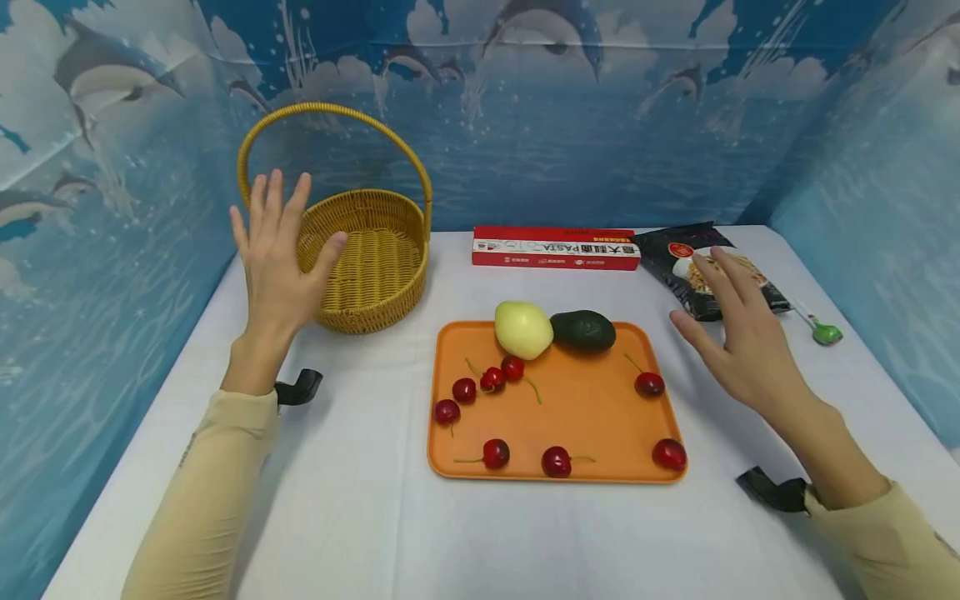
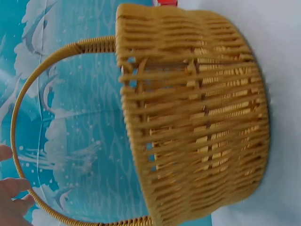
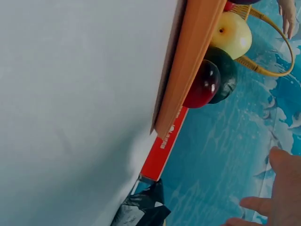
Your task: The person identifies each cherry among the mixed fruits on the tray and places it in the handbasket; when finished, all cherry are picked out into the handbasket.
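Observation:
My left hand point(image 1: 276, 258) is raised with fingers spread in front of a yellow wicker basket point(image 1: 367, 321) with a tall arched handle. It holds nothing, and its fingertips also show by the handle in the left wrist view. To the right of an orange tray point(image 1: 600, 408), my right hand point(image 1: 742, 342) hovers with straight fingers and nothing in it. On the tray lie a yellow-green pear-like fruit point(image 1: 523, 329), an avocado point(image 1: 583, 331) and several red cherries, among them a cherry point(image 1: 669, 454) in the near right corner and a stemmed cherry point(image 1: 649, 384) nearest my right hand.
A red pasta box point(image 1: 555, 248) lies at the back of the white-covered table point(image 1: 360, 467). Beside it is a black food packet point(image 1: 682, 262), partly behind my right hand. Further right lies a green-headed spoon point(image 1: 825, 333). Dolphin-printed curtains surround the table.

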`<state>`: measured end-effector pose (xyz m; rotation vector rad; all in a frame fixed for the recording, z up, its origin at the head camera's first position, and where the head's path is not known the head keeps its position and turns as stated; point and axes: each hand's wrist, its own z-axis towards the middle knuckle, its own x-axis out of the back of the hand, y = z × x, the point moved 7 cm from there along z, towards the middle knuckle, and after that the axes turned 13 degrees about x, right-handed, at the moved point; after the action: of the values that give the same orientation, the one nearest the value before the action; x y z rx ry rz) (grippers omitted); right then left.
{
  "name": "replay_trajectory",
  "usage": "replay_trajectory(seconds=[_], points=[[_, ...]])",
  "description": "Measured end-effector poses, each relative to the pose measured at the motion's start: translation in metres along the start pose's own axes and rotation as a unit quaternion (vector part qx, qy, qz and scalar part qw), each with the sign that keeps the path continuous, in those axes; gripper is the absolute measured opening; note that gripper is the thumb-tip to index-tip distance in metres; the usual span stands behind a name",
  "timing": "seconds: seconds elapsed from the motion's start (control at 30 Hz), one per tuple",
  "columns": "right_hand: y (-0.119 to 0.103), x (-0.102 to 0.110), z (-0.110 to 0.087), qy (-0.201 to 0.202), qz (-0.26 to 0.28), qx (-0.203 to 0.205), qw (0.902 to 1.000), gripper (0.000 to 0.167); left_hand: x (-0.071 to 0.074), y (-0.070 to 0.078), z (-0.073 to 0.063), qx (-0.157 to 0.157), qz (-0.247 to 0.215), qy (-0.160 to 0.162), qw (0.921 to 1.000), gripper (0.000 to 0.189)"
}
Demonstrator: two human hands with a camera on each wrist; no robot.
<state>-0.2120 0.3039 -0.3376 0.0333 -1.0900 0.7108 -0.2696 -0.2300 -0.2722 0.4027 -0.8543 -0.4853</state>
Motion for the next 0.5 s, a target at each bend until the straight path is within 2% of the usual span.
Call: replay_trajectory(seconds=[0.2, 0.33, 0.5], points=[[-0.005, -0.003, -0.007, 0.002, 0.01, 0.007, 0.9999, 0.078, 0.015, -0.007, 0.004, 0.019, -0.024, 0.033, 0.999, 0.084], [-0.008, -0.006, -0.009, -0.003, 0.023, 0.007, 0.9997, 0.076, 0.027, -0.008, 0.005, 0.025, -0.051, 0.066, 0.9962, 0.087], [-0.007, -0.012, -0.016, -0.025, 0.035, -0.022, 0.9988, 0.077, 0.037, -0.009, 0.009, 0.029, -0.077, 0.114, 0.9901, 0.087]])
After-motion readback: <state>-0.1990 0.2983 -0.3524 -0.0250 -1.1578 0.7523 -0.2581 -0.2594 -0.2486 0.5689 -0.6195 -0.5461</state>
